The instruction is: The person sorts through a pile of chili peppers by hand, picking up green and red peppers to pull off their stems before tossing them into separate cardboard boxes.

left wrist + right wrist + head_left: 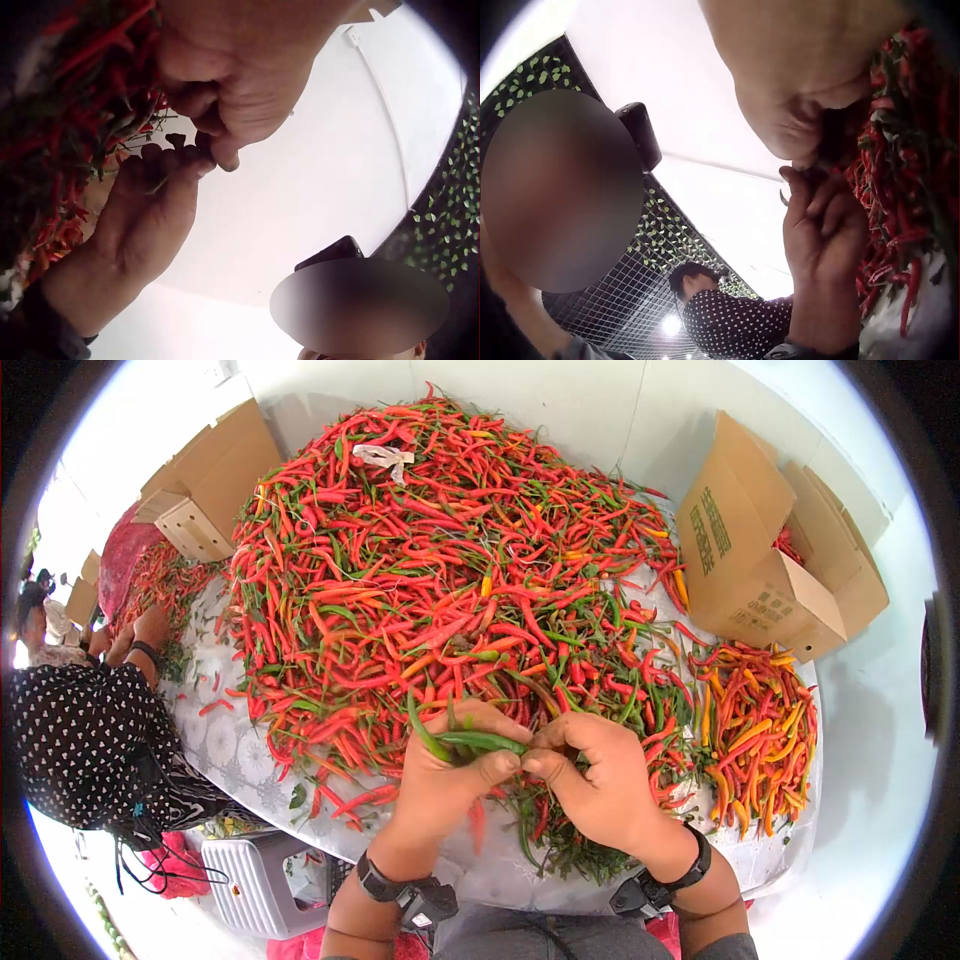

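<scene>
My left hand [440, 790] holds a green chili pepper [485, 741] between thumb and fingers, over the near edge of a big heap of red chilies [400, 580]. Another curved green chili [424, 728] sticks up from the same hand. At the pepper's right end, my right hand [605, 785] pinches with thumb and forefinger, and the fingertips of both hands nearly meet. The tip there is hidden by the fingers. Just under the left hand shows a blurred red chili [477, 825]. In the left wrist view the right hand [150, 217] is curled close against the left.
Red and orange chilies [755, 740] form a smaller pile on the right, below an open cardboard box [750, 560]. Another box [215, 480] stands back left. A person in a dotted top [85, 750] works at the left, near a grey plastic stool [255, 885].
</scene>
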A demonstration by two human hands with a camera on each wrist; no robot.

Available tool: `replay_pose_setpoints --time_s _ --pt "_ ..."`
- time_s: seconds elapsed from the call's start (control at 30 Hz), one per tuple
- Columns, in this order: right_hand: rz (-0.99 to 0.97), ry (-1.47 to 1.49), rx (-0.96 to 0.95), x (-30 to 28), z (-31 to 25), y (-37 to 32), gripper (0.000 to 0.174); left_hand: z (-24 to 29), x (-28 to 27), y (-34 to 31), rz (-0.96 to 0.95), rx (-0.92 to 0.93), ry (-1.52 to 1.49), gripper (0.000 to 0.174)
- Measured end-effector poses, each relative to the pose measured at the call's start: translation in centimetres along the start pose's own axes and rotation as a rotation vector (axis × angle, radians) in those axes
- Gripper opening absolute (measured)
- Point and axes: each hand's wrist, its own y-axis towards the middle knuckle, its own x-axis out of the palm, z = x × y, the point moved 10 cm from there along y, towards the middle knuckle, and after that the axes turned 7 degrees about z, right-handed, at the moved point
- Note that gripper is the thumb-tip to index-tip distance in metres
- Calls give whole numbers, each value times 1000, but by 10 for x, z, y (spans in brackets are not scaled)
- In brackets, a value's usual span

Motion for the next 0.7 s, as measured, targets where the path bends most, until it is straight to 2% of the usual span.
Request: replay_pose_setpoints --time_s 0.07,0.1,0.17,0.2,0.27,0.3,0.33,0.37,0.4,0.5,0.53,0.7 --pt "41 -87 -78 1 -6 -1 10 5 -3 -2 71 50 94 21" --pt "72 -286 -193 -1 -16 -3 11 9 -4 -3 107 76 139 21" --pt "129 -686 -427 -1 -38 -9 13 26 -12 -8 186 273 393 18" --pt "137 -790 -442 -3 -38 -9 14 36 -13 -10 223 371 522 17" --pt "156 -1001 -468 -5 -37 -8 15 25 -27 -8 317 130 207 12" --pt "150 -957 -468 -7 -41 -9 15 15 -32 -8 363 8 46 9" --pt "143 -914 -470 -9 -47 -11 14 12 -31 -2 342 8 -159 7" --pt "133 -869 -474 -10 -51 -13 14 10 -31 2 338 -31 -212 8" --pt "-34 -735 -474 4 -48 -19 12 9 -34 4 333 -69 -263 8" --pt "-501 -641 -421 51 -26 -42 9 5 -38 4 334 -132 -298 9" --pt "-445 -700 -460 54 -20 -43 8 3 -40 3 328 -132 -302 9" --pt "-426 -775 -485 53 -15 -39 10 5 -44 0 419 -101 -277 7"
